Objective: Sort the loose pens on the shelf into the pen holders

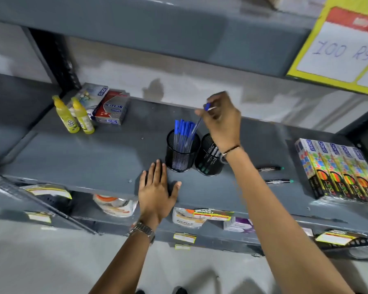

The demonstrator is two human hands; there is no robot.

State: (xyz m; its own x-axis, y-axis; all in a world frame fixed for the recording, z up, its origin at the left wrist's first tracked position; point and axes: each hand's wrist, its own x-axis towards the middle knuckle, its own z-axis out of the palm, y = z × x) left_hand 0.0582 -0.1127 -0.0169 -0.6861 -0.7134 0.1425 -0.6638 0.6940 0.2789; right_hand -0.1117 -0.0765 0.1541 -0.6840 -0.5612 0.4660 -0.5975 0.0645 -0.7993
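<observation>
Grey shelf [106,158]; right-hand fingers [202,113] pinched around blue-capped pen [200,119] above left holder [182,153].

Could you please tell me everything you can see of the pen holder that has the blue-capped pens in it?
The left pen holder is a round black cup of what looks like wire mesh, standing upright on the grey shelf. A bunch of clear-barrelled blue-capped pens stands in it, caps up. The right hand is lowering another blue pen into it. A second black holder stands close on its right; whether they touch is unclear. The left hand rests flat on the shelf just in front.
</observation>
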